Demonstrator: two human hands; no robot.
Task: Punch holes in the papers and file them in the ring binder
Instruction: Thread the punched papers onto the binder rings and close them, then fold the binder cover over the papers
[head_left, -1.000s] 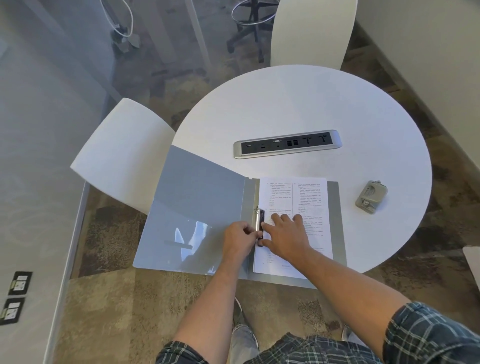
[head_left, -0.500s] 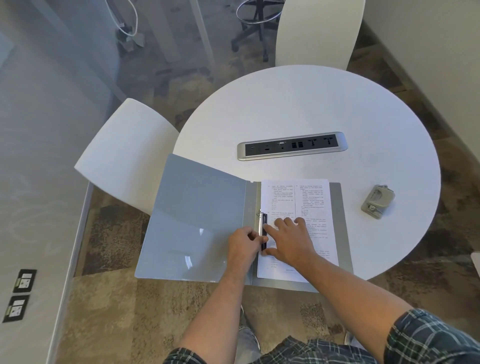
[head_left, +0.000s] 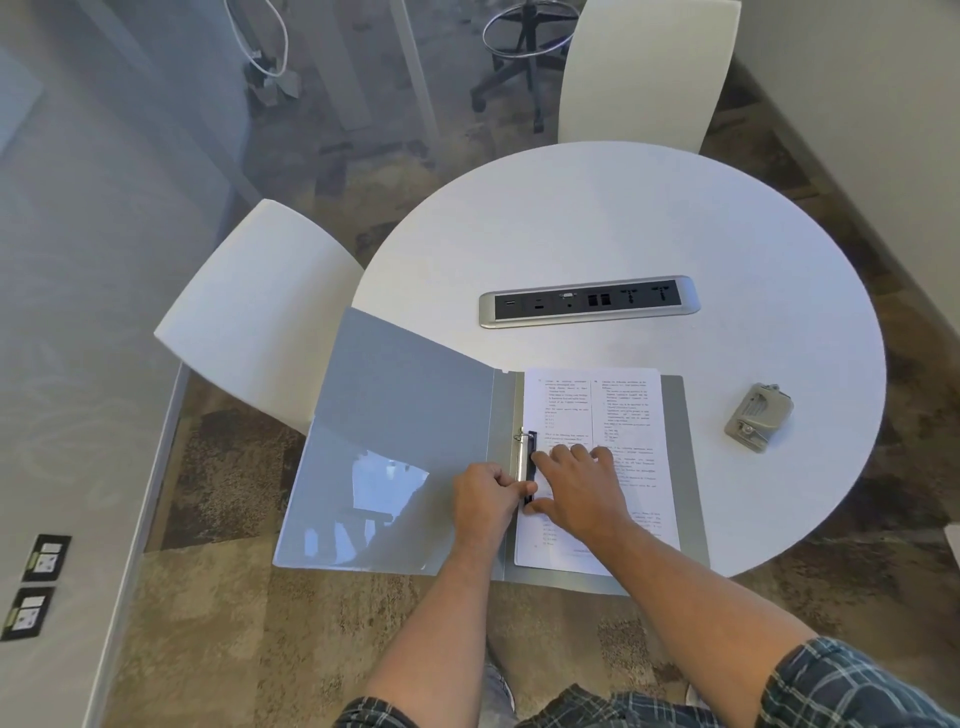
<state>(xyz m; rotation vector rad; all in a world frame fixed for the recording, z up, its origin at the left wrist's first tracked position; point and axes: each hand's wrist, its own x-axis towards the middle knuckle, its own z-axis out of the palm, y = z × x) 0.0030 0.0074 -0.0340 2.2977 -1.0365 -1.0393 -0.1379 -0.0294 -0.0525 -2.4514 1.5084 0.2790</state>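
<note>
- A white chair (head_left: 260, 317) stands at the left, its seat just beside the round white table (head_left: 623, 223).
- The grey ring binder (head_left: 400, 431) lies open at the table's near edge, its front cover spread to the left and reaching out past the tabletop.
- The person's left hand (head_left: 488, 501) rests on the binder's spine, fingers curled in, with the thumb tip pressed against the metal ring mechanism (head_left: 524, 462); whether it truly pinches the bar cannot be told.
- The right hand (head_left: 579, 491) lies flat with fingers spread on the papers (head_left: 623, 410), its forefinger touching the mechanism from the other side.
- The printed papers sit on the binder's right half, their left edge at the rings.
- A silver socket strip (head_left: 589, 301) is set into the tabletop beyond the binder.
- The grey hole punch (head_left: 758, 423) rests on the table well to the right of the papers, apart from both hands.
</note>
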